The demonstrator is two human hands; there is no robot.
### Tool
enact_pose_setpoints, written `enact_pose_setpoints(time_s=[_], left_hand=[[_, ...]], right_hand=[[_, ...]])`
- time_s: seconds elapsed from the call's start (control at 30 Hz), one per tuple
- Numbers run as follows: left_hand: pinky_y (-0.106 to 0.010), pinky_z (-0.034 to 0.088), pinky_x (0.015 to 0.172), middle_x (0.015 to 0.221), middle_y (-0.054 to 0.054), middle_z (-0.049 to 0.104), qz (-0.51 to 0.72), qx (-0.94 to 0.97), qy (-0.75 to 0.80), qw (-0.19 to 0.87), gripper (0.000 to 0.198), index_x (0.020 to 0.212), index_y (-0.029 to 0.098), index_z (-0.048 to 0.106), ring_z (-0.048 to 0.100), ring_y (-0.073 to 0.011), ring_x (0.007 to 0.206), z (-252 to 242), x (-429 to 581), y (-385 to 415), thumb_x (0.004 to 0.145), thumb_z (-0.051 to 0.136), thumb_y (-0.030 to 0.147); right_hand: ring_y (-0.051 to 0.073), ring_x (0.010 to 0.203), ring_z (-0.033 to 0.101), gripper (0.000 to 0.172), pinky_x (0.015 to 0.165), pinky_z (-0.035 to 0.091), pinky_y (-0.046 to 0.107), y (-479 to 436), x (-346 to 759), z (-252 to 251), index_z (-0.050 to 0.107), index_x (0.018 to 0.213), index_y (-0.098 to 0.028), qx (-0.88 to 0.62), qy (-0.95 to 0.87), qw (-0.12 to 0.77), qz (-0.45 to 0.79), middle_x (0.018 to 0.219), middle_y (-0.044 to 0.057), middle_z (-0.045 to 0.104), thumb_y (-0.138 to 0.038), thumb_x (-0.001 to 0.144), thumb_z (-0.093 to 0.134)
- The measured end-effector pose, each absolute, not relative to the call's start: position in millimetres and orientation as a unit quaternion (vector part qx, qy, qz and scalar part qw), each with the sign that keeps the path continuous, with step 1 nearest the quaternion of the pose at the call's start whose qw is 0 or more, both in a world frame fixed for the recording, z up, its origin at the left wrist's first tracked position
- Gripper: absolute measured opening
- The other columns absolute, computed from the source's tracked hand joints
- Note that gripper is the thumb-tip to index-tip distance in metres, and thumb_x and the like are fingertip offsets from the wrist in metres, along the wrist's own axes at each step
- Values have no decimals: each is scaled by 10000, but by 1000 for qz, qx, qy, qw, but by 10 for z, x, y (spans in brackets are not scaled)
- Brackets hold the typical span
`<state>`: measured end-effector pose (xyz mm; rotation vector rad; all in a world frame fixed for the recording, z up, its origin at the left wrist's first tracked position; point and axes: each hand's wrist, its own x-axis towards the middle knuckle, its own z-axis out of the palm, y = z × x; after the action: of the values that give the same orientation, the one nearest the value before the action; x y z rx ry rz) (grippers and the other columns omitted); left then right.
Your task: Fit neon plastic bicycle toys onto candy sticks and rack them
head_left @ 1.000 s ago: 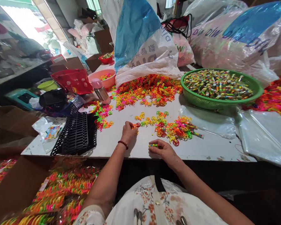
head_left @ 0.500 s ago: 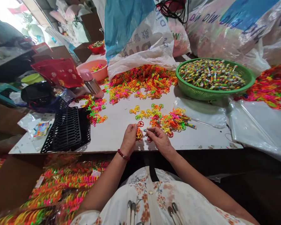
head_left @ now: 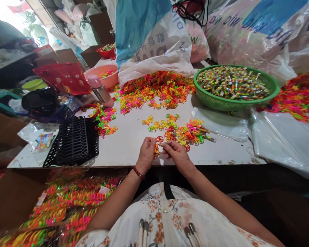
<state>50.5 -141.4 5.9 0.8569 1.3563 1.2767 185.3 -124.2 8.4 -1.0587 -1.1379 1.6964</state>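
Observation:
My left hand is closed round an orange plastic ring piece just above the near edge of the white table. My right hand pinches a small striped candy stick and holds its tip against that ring. The two hands touch at the fingertips. Just beyond them lies a small heap of neon rings and sticks. A larger pile of neon rings spills from a white and blue sack.
A green basket full of wrapped candy sticks stands at the right rear. A black plastic tray, a pink flask and a pink bowl sit left. Clear bags lie right. A box of packed rings sits below left.
Both hands lifted off the table and came together near its front edge; the left brought an orange ring, the right a candy stick, and the stick's tip now meets the ring.

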Motion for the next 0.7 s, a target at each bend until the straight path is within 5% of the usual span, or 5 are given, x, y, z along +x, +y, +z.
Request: enact_pose_setpoints(time_s=[0.47, 0.7], left_hand=[[-174, 234, 369, 534, 98, 370, 487, 331, 588, 554, 377, 768, 213, 419, 309, -53, 390, 57, 475, -1388, 807, 545, 566], [-270, 421, 615, 678, 9, 551, 367, 531, 684, 341, 422, 815, 204, 507, 516, -134, 611, 174, 225, -917, 944, 309, 553]], right_hand=[[112, 612, 492, 231, 602, 386, 244, -1317, 1858, 114, 628, 828, -186, -398, -711, 349, 463, 688, -14, 597, -360, 933, 517], [139, 672, 596, 223, 644, 447, 248, -1092, 2064, 101, 634, 936, -200, -447, -765, 333, 322, 756, 12, 662, -354, 956, 475]])
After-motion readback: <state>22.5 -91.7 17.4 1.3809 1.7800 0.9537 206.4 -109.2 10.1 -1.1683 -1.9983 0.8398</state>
